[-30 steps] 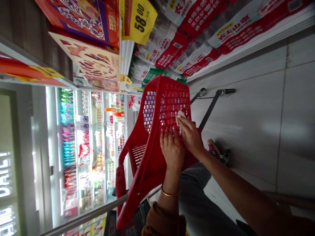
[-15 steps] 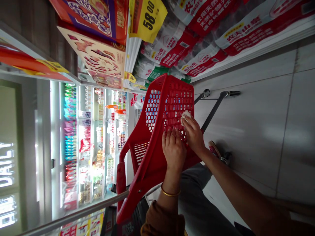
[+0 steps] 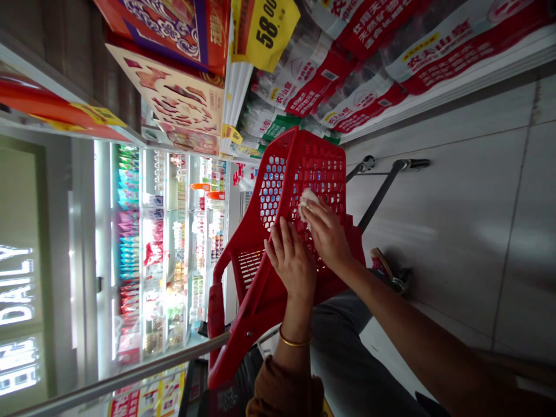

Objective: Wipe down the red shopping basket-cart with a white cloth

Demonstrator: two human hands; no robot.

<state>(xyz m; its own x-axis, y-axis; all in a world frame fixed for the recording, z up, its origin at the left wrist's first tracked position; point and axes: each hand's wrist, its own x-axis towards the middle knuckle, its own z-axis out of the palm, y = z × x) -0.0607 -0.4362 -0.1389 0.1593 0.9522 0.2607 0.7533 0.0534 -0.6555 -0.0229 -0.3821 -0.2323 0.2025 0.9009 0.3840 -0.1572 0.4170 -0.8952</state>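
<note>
A red plastic shopping basket [image 3: 260,278] with a honeycomb mesh wall is tipped up in front of me on a trolley. My left hand [image 3: 291,260], with a gold bangle at the wrist, lies flat against the mesh, fingers stretched out. My right hand [image 3: 328,234] presses a small white cloth [image 3: 307,196] against the mesh just beyond the left hand's fingertips. The two hands are side by side and nearly touching.
The trolley's dark metal handle bars [image 3: 382,179] stick out behind the basket over a grey tiled floor [image 3: 469,220]. Shelves of red-and-white packs [image 3: 347,75] and a yellow 58.00 price tag [image 3: 264,32] stand beyond. Lit fridge cabinets [image 3: 169,243] fill the left.
My right hand has slid the cloth across the mesh toward the left. My left hand has shifted the same way along the basket wall and spread its fingers a little.
</note>
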